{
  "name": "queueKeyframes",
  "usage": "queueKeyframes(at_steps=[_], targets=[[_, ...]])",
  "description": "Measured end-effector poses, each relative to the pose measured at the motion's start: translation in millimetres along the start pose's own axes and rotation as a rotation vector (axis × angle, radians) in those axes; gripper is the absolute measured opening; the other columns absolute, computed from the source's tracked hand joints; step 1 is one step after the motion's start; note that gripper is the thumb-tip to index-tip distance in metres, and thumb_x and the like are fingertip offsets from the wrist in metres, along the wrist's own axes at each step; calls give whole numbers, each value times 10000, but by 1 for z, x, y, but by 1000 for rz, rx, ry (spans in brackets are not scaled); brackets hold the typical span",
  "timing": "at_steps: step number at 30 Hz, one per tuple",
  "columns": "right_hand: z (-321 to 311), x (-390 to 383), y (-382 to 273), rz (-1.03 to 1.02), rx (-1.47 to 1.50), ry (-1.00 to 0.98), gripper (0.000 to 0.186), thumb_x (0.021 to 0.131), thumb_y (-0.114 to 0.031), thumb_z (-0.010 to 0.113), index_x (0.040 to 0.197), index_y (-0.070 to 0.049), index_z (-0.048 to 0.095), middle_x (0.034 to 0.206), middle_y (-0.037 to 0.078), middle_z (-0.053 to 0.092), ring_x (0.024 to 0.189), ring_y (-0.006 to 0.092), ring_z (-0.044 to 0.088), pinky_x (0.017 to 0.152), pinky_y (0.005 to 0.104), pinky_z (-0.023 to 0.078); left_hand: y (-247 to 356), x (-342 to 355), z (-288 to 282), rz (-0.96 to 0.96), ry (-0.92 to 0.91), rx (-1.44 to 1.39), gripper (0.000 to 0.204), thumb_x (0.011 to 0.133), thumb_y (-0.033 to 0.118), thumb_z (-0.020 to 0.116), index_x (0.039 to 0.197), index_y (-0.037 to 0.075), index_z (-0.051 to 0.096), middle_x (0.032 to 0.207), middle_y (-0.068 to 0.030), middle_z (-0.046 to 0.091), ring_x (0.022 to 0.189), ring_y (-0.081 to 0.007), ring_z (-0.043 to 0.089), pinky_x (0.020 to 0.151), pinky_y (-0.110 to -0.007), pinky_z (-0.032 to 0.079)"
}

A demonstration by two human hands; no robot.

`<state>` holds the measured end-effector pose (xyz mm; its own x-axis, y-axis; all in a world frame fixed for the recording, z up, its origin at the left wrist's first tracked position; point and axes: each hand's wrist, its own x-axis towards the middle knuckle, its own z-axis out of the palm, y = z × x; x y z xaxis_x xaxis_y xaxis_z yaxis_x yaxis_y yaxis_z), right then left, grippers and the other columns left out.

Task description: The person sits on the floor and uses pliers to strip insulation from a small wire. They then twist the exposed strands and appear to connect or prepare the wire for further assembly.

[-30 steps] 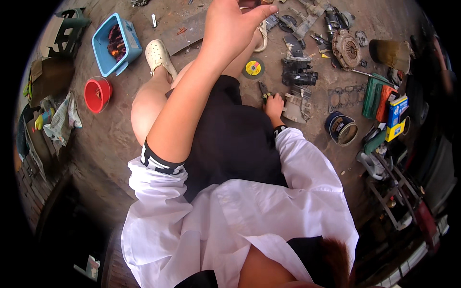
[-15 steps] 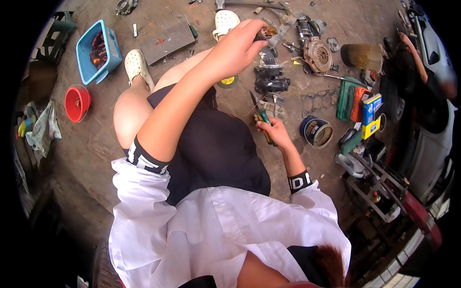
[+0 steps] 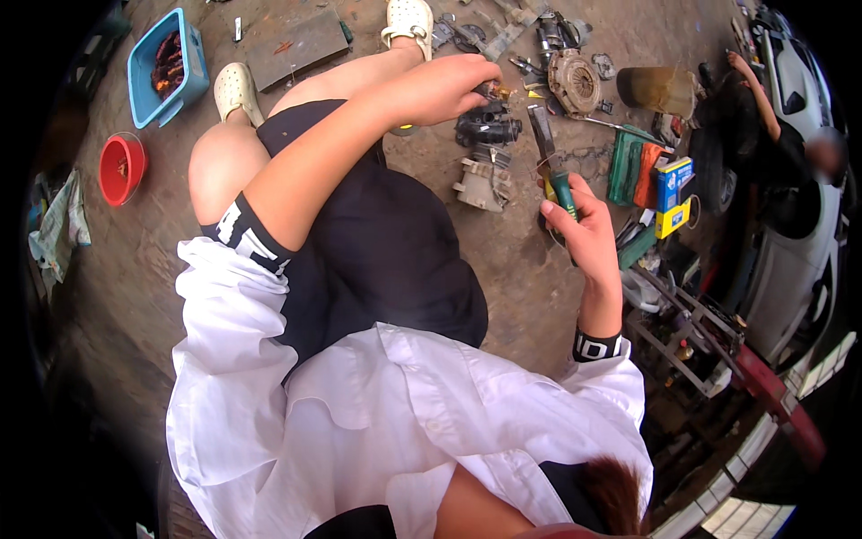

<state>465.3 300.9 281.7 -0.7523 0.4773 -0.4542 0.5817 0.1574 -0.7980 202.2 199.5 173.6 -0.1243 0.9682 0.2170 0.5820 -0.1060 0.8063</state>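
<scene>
My right hand (image 3: 584, 229) is wrapped round the green handle (image 3: 562, 192) of a tool with a flat metal blade (image 3: 542, 133), like a scraper, pointing away from me. A yellow handle and a thin wire show beside it in the same grip. Farther off, my left hand (image 3: 458, 88) is closed on a small dark part with an amber end (image 3: 499, 91), mostly hidden by the fingers. Just below that hand lie a black ribbed engine part (image 3: 488, 128) and a grey cast metal part (image 3: 483, 182).
A clutch pressure plate (image 3: 575, 83) and a yellowish container (image 3: 660, 90) lie ahead. To the right are a green case (image 3: 624, 166), a blue box (image 3: 675, 180) and a metal frame (image 3: 691, 332). A blue basin (image 3: 193, 94) and red bucket (image 3: 123, 169) stand left. Another person's arm (image 3: 759, 94) shows far right.
My right hand has moved right and turned, with the tool's blade now plainly in sight. My left hand keeps its small part and sits slightly lower in the picture. The whole view has shifted.
</scene>
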Motion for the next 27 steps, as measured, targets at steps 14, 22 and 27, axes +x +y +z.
queueKeyframes(at_steps=[14, 22, 27], targets=[[-4, 4, 22, 182, 10, -107, 239, 862, -164, 709, 730, 17, 625, 1095, 48, 581, 839, 103, 538, 684, 239, 409, -8, 4, 6, -85, 256, 219, 286, 831, 71, 663, 1095, 58, 552, 975, -134, 582, 965, -343, 589, 793, -439, 476], [-32, -47, 64, 455, 10, -276, 210, 873, -179, 693, 935, 22, 672, 940, 11, 593, 775, 83, 542, 694, 246, 425, -28, 14, -26, -240, 835, 407, 135, 816, 11, 531, 946, -21, 549, 864, -260, 586, 809, -458, 578, 711, -516, 460], [-50, -66, 27, 386, 425, -504, 384, 849, -155, 667, 1171, 50, 632, 1192, 140, 630, 1118, 235, 593, 946, 330, 438, -24, 8, -10, -267, 603, 204, 181, 782, 4, 566, 962, -8, 545, 873, -268, 568, 807, -472, 570, 694, -523, 461]])
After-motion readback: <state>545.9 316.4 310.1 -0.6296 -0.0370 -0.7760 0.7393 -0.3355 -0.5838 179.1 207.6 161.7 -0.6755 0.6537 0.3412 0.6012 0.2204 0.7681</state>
